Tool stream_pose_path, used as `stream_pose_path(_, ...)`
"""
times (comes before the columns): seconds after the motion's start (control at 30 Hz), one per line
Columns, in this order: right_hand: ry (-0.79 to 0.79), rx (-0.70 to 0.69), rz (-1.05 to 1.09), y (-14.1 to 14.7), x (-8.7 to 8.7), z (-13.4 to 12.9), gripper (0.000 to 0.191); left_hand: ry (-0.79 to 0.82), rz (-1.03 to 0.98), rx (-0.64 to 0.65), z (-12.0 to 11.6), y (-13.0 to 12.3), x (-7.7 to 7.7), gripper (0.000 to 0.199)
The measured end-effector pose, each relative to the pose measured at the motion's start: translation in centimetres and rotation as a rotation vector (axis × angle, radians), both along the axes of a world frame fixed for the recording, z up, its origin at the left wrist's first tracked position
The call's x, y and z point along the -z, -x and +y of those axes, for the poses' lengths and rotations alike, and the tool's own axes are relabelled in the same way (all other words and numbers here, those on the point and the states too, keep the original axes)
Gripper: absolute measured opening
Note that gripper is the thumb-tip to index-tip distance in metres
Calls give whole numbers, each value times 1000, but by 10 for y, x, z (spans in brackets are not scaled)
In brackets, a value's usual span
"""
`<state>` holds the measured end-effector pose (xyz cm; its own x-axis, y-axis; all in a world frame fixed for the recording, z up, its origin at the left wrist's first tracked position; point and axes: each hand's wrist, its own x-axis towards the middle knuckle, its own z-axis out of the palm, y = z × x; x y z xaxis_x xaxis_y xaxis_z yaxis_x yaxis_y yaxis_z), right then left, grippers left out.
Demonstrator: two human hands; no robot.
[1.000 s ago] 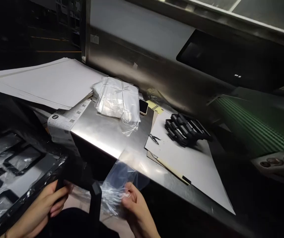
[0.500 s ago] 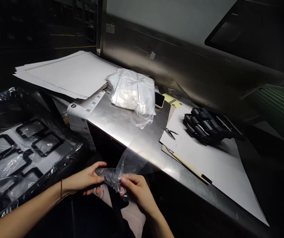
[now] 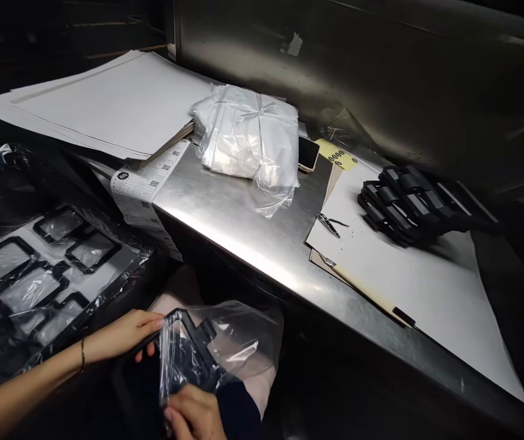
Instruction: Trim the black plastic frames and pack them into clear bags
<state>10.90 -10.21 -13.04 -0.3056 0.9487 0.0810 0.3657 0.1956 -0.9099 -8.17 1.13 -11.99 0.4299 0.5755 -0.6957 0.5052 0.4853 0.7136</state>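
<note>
Frame (image 3: 189, 342) half-hidden inside clear bag (image 3: 243, 336)

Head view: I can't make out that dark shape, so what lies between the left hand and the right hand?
In the head view, a black frame sits in a clear plastic bag, spanning the stretch between the left hand and the right hand.

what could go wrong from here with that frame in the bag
The clear plastic bag looks thin and slippery, so the black frame inside it might slide out past the right hand, which grips it through the film. The frame's corners could also snag or tear the bag near the left hand. That left forearm lies close beside the bagged black frames, so a careless move might knock them.
</note>
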Motion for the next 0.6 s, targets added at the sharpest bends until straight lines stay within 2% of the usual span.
stream_pose_path(0.13,114,47,56,6,-1,31,36,-97,148,-64,0,16,20,37)
stream_pose_path(0.23,197,113,47,-10,-3,64,30,-47,178,-96,6,14,25,44)
stream_pose_path(0.3,207,155,27,-26,-10,88,26,2,138,-121,14,6,16,46)
stream_pose_path(0.4,159,163,6,-46,-32,114,22,81,7,-193,24,-6,-13,40)
stream_pose_path(0.47,107,124,3,-52,-52,120,22,193,-118,-240,24,-11,-31,34)
stream_pose_path(0.5,81,86,5,-52,-61,118,22,289,-185,-250,23,-11,-35,39)
stream_pose_path(0.53,59,39,8,-49,-67,115,21,401,-249,-257,20,-12,-35,49)
stream_pose_path(0.6,33,-55,20,-38,-70,102,18,632,-341,-291,14,-15,-21,76)
